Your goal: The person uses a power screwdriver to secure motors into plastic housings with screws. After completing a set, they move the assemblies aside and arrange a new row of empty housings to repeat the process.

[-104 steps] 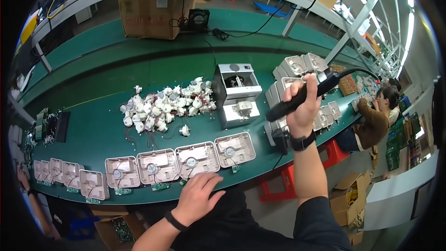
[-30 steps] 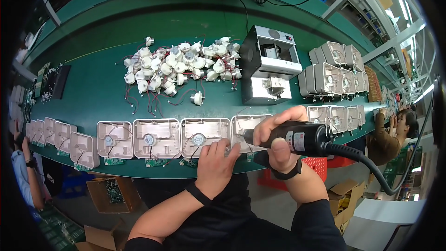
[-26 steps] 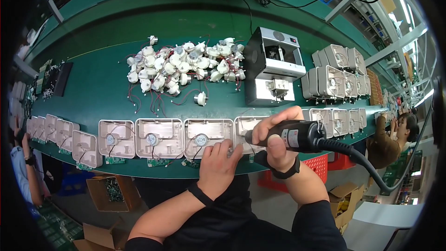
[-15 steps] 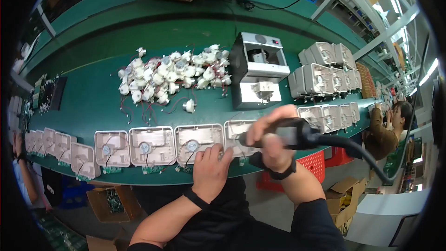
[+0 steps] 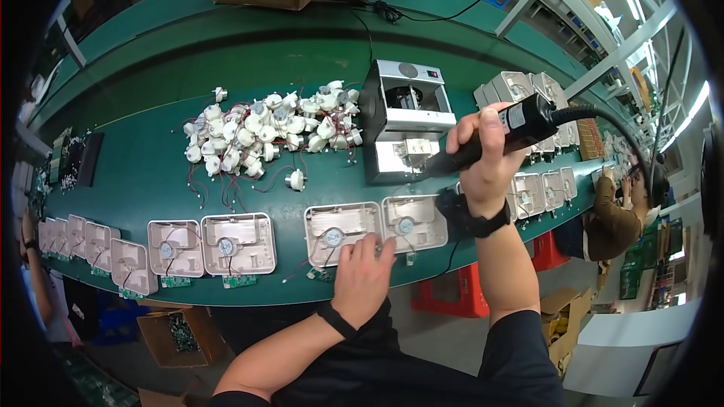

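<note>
My right hand [image 5: 486, 158] is raised and wrapped round a black electric screwdriver [image 5: 520, 122] with a thick cable. The screwdriver's blurred tip points left, toward the front of the screw feeder [image 5: 407, 94]; whether they touch I cannot tell. My left hand [image 5: 363, 275] has its fingers over the near right corner of a white plastic housing [image 5: 320, 220], gripping its wall. Inside that housing sits a round motor [image 5: 332, 237] with wires. A second housing [image 5: 434, 235] with a motor stands against it on the right, close to my left thumb.
A pile of white motors [image 5: 256, 128] with red and black wires lies behind. More housings stand in a row at left [image 5: 260, 260], with green circuit boards [image 5: 240, 281] at their front. Stacked housings [image 5: 516, 84] are at right. A person [image 5: 615, 207] sits farther right.
My right hand has lifted the screwdriver up and away from the housings toward the feeder. The housing under my left hand has shifted right, leaving a gap to its left neighbour.
</note>
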Available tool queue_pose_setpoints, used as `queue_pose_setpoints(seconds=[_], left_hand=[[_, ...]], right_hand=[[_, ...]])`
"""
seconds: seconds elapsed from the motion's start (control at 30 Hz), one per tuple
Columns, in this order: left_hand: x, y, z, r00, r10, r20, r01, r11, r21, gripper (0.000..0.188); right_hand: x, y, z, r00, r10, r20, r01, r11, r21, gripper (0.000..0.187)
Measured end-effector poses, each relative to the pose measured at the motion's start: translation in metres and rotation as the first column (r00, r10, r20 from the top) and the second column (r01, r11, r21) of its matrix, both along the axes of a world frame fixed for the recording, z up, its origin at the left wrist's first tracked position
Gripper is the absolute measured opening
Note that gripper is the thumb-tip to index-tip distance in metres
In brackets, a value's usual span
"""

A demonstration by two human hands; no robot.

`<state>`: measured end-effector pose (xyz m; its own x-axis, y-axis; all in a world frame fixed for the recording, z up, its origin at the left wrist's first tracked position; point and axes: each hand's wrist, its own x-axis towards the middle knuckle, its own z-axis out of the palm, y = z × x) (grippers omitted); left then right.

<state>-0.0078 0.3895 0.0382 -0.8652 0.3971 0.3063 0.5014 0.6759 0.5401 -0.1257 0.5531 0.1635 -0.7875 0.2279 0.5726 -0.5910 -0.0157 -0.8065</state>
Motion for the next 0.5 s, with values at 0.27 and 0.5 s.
queue_pose_setpoints(seconds=[0.27, 0.5], left_hand=[[0.022, -0.048, 0.045, 0.993, -0.109, -0.048, 0.112, 0.992, 0.056, 0.041], [-0.030, -0.086, 0.043, 0.986, 0.140, -0.089, -0.136, 0.990, 0.043, 0.056]], right_hand=[[0.081, -0.032, 0.011, 0.977, 0.211, -0.019, -0.211, 0.968, -0.137, 0.039], [0.086, -0.066, -0.027, 0.942, 0.326, 0.080, -0.312, 0.939, -0.145, 0.049]])
